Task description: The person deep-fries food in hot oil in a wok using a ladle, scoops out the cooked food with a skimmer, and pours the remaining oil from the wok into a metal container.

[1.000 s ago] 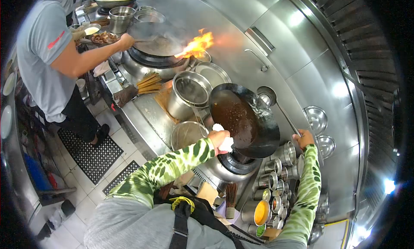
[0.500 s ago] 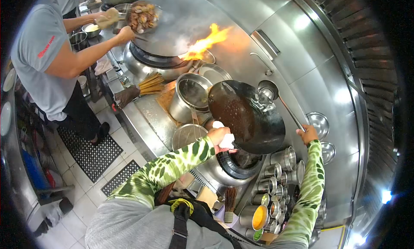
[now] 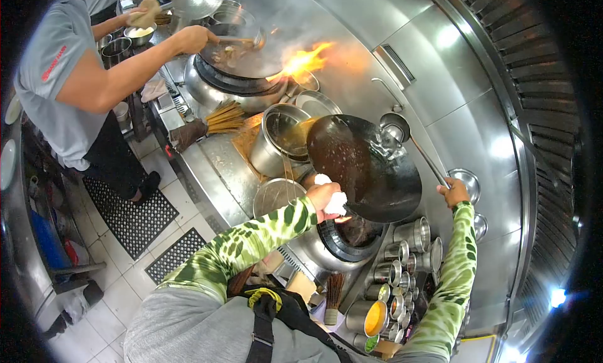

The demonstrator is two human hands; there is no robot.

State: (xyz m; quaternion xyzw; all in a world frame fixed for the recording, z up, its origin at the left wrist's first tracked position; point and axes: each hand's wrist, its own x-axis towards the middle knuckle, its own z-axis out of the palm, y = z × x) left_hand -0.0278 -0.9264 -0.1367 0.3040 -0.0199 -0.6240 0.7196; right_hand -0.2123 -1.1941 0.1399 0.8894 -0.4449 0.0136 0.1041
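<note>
My left hand (image 3: 322,198) is closed around the handle end of a large dark wok (image 3: 361,171), with a white cloth (image 3: 337,204) bunched in the grip. The wok is tilted above the burner (image 3: 333,237), its oily inside facing up and showing some bubbles or droplets. My right hand (image 3: 455,193) grips the long handle of a ladle (image 3: 427,157). The ladle's bowl is at the wok's far right rim, where shiny liquid catches the light; I cannot tell whether bowl and rim touch.
A metal pot (image 3: 271,146) and wire strainer (image 3: 279,198) stand left of the wok. Several seasoning tins (image 3: 377,318) sit at lower right. A co-worker (image 3: 75,74) works at a second wok (image 3: 233,58) beside a tall flame (image 3: 304,61). A bamboo brush (image 3: 224,118) lies between.
The co-worker's food-filled strainer is gone from above the second wok; food is now in that wok, and a bare perforated strainer shows behind. My wok and ladle keep nearly the same pose.
</note>
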